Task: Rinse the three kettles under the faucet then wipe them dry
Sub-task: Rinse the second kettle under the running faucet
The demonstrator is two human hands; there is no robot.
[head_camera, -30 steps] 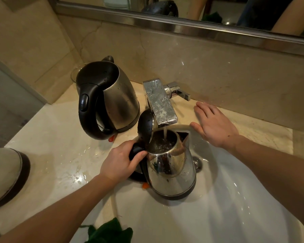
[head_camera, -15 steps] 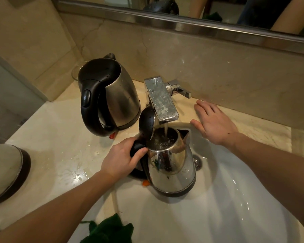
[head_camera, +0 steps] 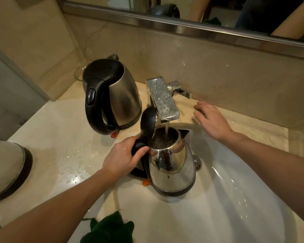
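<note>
Though the sink is wide, the rinsing kettle sits upright at its 10 o'clock rim, lid flipped open. The second kettle stands on the wet surface at 10 o'clock from it. The third kettle, at 8 o'clock, is cut off by the frame. The faucet streams into the open mouth.

Left hand: fingers wrapped round the black handle. Right hand: fingers straight, flat on the surface at 2 o'clock, holding nothing.

Handling guess: wet steel is slick and gets heavy when full, so take it by the handle and support the base when tipping.

Water level is unreadable, and I can't tell if the base touches the basin. The green cloth at 6 o'clock is partly cropped.
</note>
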